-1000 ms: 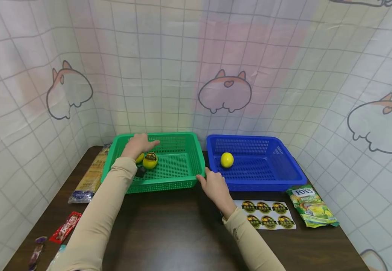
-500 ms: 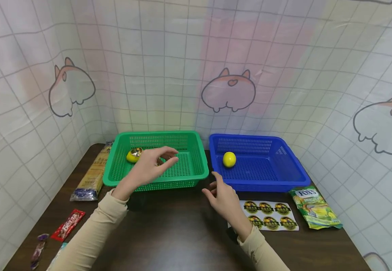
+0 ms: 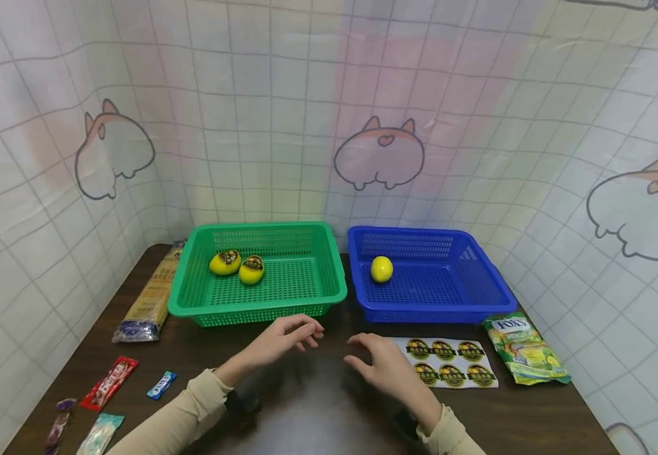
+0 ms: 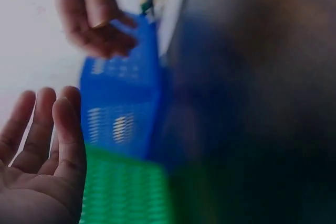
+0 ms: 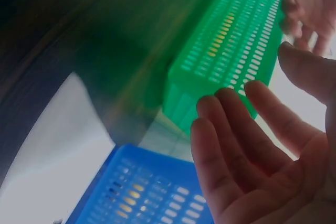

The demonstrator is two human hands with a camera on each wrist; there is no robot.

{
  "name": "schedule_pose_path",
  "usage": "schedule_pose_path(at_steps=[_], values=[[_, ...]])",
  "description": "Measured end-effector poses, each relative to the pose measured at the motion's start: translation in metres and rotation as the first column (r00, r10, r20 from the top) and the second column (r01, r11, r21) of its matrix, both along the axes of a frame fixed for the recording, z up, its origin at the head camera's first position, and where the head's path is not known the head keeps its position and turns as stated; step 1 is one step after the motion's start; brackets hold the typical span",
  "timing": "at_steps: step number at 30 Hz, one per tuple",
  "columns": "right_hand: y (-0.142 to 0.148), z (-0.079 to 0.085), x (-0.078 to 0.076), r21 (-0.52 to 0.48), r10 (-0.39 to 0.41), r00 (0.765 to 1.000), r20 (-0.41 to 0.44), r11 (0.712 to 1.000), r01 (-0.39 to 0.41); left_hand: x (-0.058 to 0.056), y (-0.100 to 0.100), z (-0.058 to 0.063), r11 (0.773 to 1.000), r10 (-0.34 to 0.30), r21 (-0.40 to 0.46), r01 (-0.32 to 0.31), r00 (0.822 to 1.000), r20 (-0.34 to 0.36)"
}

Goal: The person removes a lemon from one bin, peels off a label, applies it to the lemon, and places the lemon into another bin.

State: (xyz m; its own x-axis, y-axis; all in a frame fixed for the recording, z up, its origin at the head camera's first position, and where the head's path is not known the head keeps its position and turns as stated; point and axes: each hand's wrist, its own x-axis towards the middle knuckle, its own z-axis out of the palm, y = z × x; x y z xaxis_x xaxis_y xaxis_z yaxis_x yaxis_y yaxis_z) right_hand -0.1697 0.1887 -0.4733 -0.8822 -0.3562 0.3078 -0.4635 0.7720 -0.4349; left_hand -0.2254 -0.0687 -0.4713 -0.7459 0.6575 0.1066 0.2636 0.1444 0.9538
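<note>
My left hand (image 3: 283, 341) hovers before the front wall of the green basket (image 3: 260, 313), its fingers loosely bent around nothing. Facing it, my right hand (image 3: 385, 366) floats beside the sticker sheet (image 3: 462, 363), thumb and fingers apart and holding nothing. Inside the green basket, toward the left, lie two yellow lemons: one lemon (image 3: 222, 265) and another lemon (image 3: 251, 273), both with a dark round sticker on top. A third lemon (image 3: 382, 269), with no sticker showing, sits at the left of the blue basket (image 3: 437, 313). In the right wrist view the right fingers (image 5: 231, 145) are relaxed and spread.
At the left lie a long tan packet (image 3: 152, 297), a red candy bar (image 3: 109, 383), a small blue wrapper (image 3: 161, 385), a pale teal wrapper (image 3: 101, 435) and a purple one (image 3: 58, 426). A green FOX'S bag (image 3: 524, 347) rests at the right. A curtain (image 3: 260, 126) stands behind.
My left hand has come out of the green basket toward me, uncovering both stickered lemons. The right hand has left the basket's corner and drawn back near the sticker sheet.
</note>
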Motion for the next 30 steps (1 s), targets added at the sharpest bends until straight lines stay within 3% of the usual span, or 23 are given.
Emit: schedule_pose_path(at_steps=[3,7,16,19,25,30], values=[[0.007,0.0,-0.001,0.006,0.008,1.0,0.014,1.0,-0.008,0.0,0.009,-0.018,0.998,-0.029,0.054,0.024,0.994,0.101],[0.017,0.006,-0.004,0.011,0.013,1.0,0.026,1.0,-0.013,0.003,0.02,-0.033,0.995,-0.052,0.094,0.029,0.966,0.254],[0.031,0.034,-0.02,0.065,-0.042,0.998,0.041,0.997,0.039,0.008,0.037,-0.041,0.989,0.029,0.116,-0.095,0.882,0.471],[0.036,0.048,-0.029,0.094,-0.034,0.999,0.041,0.995,0.03,0.009,0.043,-0.041,0.988,0.04,0.109,-0.11,0.861,0.507],[0.047,0.087,-0.055,0.128,-0.032,0.999,-0.028,0.991,0.036,0.004,0.062,-0.042,0.985,0.049,0.117,-0.129,0.852,0.521],[0.055,0.112,-0.083,0.155,-0.052,0.998,-0.034,0.986,0.056,-0.006,0.08,-0.04,0.964,0.084,0.169,-0.203,0.841,0.535]])
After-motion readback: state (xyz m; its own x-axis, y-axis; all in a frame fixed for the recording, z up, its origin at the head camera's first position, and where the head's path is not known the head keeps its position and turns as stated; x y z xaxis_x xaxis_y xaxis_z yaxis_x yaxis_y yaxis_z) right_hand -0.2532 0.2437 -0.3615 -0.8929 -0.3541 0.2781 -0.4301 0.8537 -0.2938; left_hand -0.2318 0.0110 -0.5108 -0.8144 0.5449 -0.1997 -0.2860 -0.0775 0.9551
